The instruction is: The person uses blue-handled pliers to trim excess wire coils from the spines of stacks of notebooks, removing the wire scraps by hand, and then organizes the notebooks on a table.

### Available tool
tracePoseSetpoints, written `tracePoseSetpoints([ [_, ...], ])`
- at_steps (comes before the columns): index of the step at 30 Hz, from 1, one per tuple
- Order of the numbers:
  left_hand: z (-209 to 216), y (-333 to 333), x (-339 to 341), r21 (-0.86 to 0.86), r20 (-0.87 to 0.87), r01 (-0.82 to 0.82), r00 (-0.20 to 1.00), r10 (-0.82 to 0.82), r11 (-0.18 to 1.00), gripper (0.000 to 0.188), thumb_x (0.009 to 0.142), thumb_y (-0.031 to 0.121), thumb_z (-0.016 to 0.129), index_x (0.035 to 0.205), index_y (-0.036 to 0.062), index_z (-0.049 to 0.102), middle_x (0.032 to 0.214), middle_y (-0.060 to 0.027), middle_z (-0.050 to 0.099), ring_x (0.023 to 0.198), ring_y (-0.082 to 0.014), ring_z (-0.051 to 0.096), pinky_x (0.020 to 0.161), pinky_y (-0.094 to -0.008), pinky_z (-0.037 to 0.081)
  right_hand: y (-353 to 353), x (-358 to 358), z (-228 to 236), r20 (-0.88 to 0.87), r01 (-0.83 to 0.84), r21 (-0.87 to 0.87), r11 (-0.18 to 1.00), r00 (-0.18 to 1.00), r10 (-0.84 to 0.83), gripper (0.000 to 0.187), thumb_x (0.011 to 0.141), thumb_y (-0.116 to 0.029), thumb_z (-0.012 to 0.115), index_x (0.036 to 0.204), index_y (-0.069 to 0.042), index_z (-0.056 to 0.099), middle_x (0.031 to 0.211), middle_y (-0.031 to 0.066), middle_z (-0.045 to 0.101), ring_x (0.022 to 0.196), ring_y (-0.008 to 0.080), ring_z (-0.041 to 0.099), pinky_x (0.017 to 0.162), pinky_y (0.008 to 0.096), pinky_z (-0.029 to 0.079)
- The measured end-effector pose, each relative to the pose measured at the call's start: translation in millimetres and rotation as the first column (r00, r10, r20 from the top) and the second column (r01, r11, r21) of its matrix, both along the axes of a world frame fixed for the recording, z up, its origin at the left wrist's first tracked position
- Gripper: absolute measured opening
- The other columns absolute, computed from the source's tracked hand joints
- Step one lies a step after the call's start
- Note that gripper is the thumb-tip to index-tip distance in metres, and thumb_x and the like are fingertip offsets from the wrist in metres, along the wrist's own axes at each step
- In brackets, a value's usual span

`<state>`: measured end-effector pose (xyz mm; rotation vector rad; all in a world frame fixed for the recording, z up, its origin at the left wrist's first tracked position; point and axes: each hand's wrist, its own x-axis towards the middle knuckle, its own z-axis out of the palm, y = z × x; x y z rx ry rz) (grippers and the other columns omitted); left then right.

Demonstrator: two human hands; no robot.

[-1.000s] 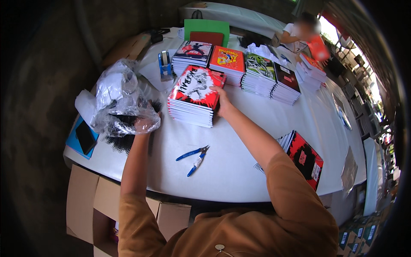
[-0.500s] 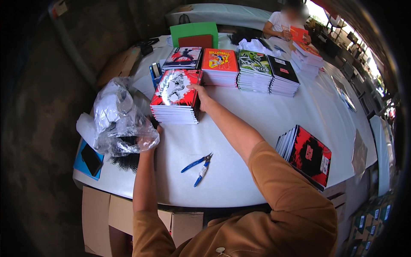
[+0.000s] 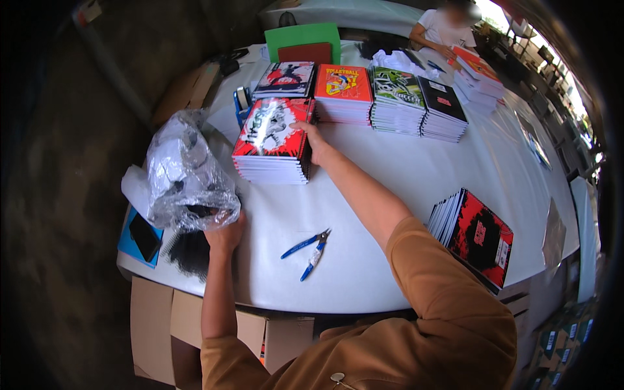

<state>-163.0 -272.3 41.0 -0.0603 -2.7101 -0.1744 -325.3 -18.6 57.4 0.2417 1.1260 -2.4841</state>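
A stack of spiral notebooks with red, black and white covers (image 3: 273, 140) stands on the white table. My right hand (image 3: 313, 141) grips its right side, with the thumb on the top cover and the other fingers partly hidden down the edge. My left hand (image 3: 224, 235) is at the near end of a crumpled clear plastic bag (image 3: 185, 172), and its fingers are hidden by the plastic and the angle. Blue-handled cutters (image 3: 307, 250) lie spread on the table between my forearms.
Behind are notebook stacks with dark (image 3: 285, 79), orange (image 3: 343, 84), green (image 3: 398, 91) and black (image 3: 444, 104) covers. Fanned red-black notebooks (image 3: 481, 239) lie at right, a phone (image 3: 144, 239) at left. A tape dispenser (image 3: 242, 104) stands behind. Across sits a person (image 3: 445, 32).
The view has shifted slightly. My left hand shows more clearly below the bag's edge. My right hand stays on the notebook stack. The person across has lowered the orange notebook toward the pile.
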Motion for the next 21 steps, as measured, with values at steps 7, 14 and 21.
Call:
tracePoseSetpoints([
  [7, 9, -1, 19, -0.076, 0.185, -0.021, 0.982, 0.035, 0.997, 0.068, 0.075, 0.038, 0.062, 0.133, 0.0089, 0.041, 0.133, -0.0192, 0.042, 0.125, -0.0374, 0.035, 0.104, -0.0498, 0.024, -22, -8, -1, -0.018, 0.0, -0.011, 1.0, 1.0, 0.0, 0.043, 0.063, -0.031, 0.069, 0.098, -0.008, 0.058, 0.086, 0.0102, 0.061, 0.074, 0.023, 0.06, 0.068, 0.0359, 0.05],
  [14, 19, 24, 11, -0.095, 0.249, -0.032, 0.967, 0.055, 0.995, 0.072, 0.076, 0.043, 0.06, 0.135, 0.009, 0.037, 0.136, -0.0175, 0.039, 0.127, -0.0361, 0.034, 0.105, -0.0503, 0.021, -3, -22, -17, -0.423, 0.585, 0.444, 0.678, 0.805, -0.417, 0.098, 0.065, -0.047, 0.07, 0.139, -0.003, 0.024, 0.135, 0.0229, 0.036, 0.123, 0.0298, 0.04, 0.101, 0.0396, 0.033],
  [21, 27, 80, 15, 0.153, 0.163, 0.122, 0.976, -0.147, 0.981, 0.076, 0.079, 0.035, 0.063, 0.14, 0.0073, 0.027, 0.136, -0.0266, 0.034, 0.13, -0.0408, 0.027, 0.105, -0.0533, 0.018, 82, 8, 100, -0.716, 0.774, 0.284, 0.566, 0.564, -0.412, 0.095, 0.075, -0.051, 0.061, 0.142, 0.0, 0.015, 0.137, 0.0289, 0.032, 0.129, 0.0346, 0.032, 0.104, 0.0341, 0.028],
])
